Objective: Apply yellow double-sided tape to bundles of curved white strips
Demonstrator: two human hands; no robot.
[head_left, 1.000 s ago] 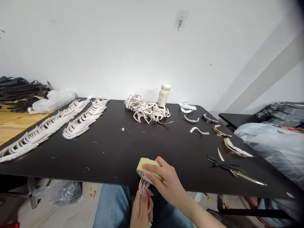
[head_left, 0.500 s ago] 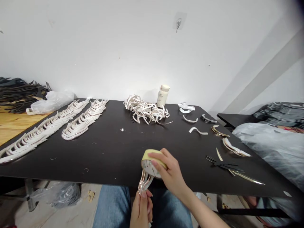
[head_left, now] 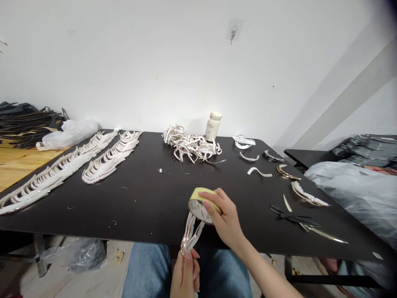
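Note:
My right hand (head_left: 223, 215) is wrapped round a roll of yellow tape (head_left: 198, 193), held tilted above the front part of the dark table. Below it, my left hand (head_left: 186, 269) pinches the lower ends of several shiny curved strips (head_left: 188, 238), rose-gold and white, over my lap. The strips' upper ends reach up to the underside of the tape roll; whether they are stuck to it or pass into its core I cannot tell.
Two long rows of overlapping white strips (head_left: 58, 174) lie on the left of the dark table (head_left: 149, 194). A tangled strip pile (head_left: 192, 145) and a cream bottle (head_left: 213, 126) stand at the back. Loose curved pieces (head_left: 307, 194) and black strips (head_left: 291, 217) lie on the right.
My right hand and the tape roll have moved slightly up and to the right. More of the strips' length shows between my two hands. My left hand keeps its grip.

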